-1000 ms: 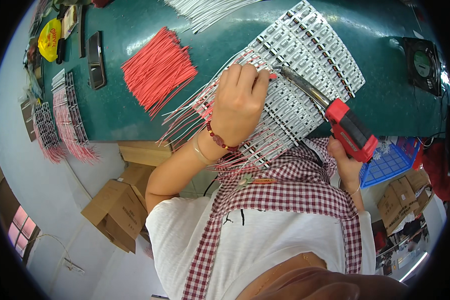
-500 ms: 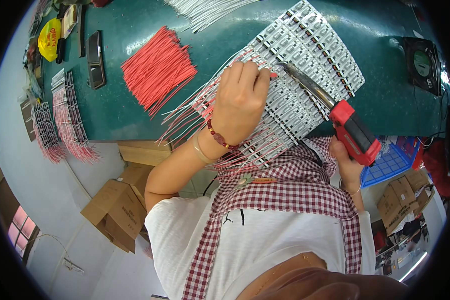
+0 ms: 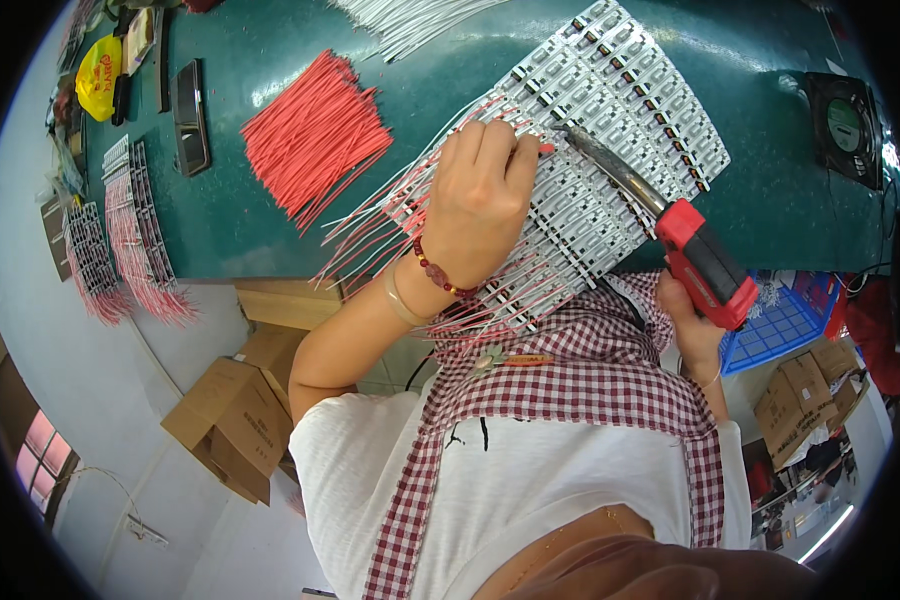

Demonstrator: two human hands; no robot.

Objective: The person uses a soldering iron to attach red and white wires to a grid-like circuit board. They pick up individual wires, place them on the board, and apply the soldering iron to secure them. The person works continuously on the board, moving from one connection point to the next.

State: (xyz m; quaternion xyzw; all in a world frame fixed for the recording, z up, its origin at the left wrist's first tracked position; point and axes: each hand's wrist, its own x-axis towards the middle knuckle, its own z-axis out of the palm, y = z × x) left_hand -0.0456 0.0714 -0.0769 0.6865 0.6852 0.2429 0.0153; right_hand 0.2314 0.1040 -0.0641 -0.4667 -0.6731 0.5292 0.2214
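A large panel of small white circuit boards lies tilted at the table's front edge, with red and white wires fanning out from its left side. Over the panel my left hand is closed in a pinch, a short red wire end poking out beside its fingertips. My right hand grips the red and black handle of a soldering gun. Its dark metal tip meets or hovers just above the boards, a little right of my left fingers; contact cannot be made out.
Loose red wires lie in a pile left of the panel, white wires behind it. Further left are a phone, a yellow bag and wired board strips. A black fan stands at right, a blue basket below.
The soldering gun's handle and my right hand have shifted very slightly left and up. My left hand holds nearly the same place over the panel.
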